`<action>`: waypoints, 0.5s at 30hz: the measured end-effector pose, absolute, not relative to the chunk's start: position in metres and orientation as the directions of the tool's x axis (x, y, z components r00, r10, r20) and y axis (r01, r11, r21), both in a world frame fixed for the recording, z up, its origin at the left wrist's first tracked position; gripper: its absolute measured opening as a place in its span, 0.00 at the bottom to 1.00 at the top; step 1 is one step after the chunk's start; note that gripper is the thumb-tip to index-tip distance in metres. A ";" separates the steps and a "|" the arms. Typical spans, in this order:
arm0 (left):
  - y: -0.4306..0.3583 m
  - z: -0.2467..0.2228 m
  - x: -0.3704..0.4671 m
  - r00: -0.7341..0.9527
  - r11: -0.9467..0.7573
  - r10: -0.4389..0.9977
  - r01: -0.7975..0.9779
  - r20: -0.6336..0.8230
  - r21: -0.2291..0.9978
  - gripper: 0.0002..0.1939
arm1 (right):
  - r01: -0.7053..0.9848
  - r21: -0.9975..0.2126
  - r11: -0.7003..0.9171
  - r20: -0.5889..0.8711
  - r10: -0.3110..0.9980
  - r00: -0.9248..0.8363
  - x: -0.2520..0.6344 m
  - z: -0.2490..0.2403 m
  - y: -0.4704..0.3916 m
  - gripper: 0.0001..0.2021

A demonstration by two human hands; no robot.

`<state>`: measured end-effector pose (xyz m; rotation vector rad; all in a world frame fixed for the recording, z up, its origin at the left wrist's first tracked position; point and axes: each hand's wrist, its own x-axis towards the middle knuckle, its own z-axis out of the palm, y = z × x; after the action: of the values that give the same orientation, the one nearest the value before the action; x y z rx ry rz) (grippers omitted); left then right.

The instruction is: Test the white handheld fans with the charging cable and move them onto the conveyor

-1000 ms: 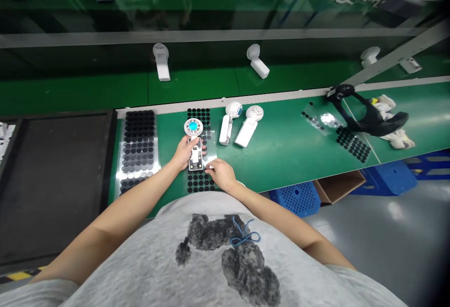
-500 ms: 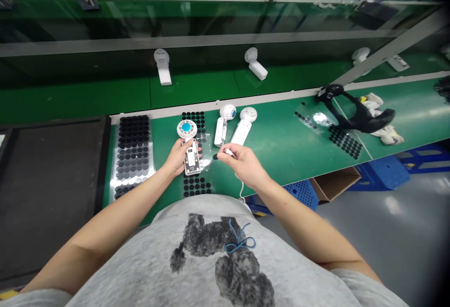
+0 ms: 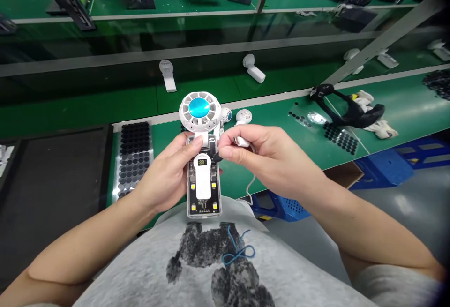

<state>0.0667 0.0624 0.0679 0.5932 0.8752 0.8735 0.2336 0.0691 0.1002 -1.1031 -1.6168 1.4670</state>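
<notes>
My left hand (image 3: 170, 171) is wrapped round a white handheld fan (image 3: 199, 110) with a blue centre, a clear handle, a small display and yellow lights. The fan stands upright, face toward me, close to the camera. My right hand (image 3: 267, 152) is closed beside the handle's upper right edge. Between its thumb and finger is a black round sticker (image 3: 217, 157), and a white cable plug (image 3: 241, 141) is held in the same hand, its cord hanging down. Two more fans lie behind, one of them (image 3: 243, 116) partly covered by my right hand.
Black dot sheets lie at the left (image 3: 134, 157) and right (image 3: 340, 137). A black frame-like object (image 3: 351, 115) and gloves (image 3: 385, 129) lie at the right. Fans (image 3: 168, 76) rest on the sunken green strip behind. A dark panel (image 3: 52, 194) fills the left.
The fan in my left hand has come up closer to the camera. My right hand has risen with the plug and sticker and is now beside the fan's handle.
</notes>
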 end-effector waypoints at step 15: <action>0.055 0.077 0.068 0.292 0.396 0.914 -0.498 -0.281 0.771 0.06 | 0.464 -0.842 0.275 0.079 0.914 -0.399 0.224 0.120 0.061 0.07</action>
<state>0.0681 0.0548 0.0767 0.6221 0.7974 1.0267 0.2243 0.0607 0.1201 -1.2350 -1.9798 1.0229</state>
